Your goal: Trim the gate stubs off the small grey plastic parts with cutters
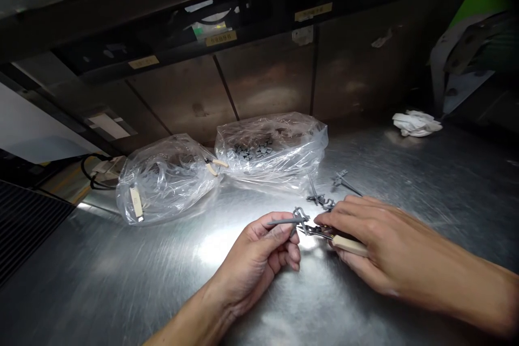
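Note:
Between the thumb and fingers of my left hand (263,251) is a grey plastic sprue piece (299,218), a stem with small curved parts at its end. My right hand (377,243) is closed around cream-handled nippers (349,245). The nippers' tip points left and meets the sprue piece, or lies right beside it; whether the blades touch it I cannot tell. Just beyond my right hand, more grey sprue pieces (315,197) lie on the metal table, one (344,181) with its stem running toward my knuckles.
Two clear plastic bags stand at the back: the right bag (279,165) holds small grey parts, while the left bag (170,194) has a cream-coloured tool (137,203) on it. Another cream-handled tool (214,165) rests between them. Crumpled white cloth or paper (416,122) lies back right.

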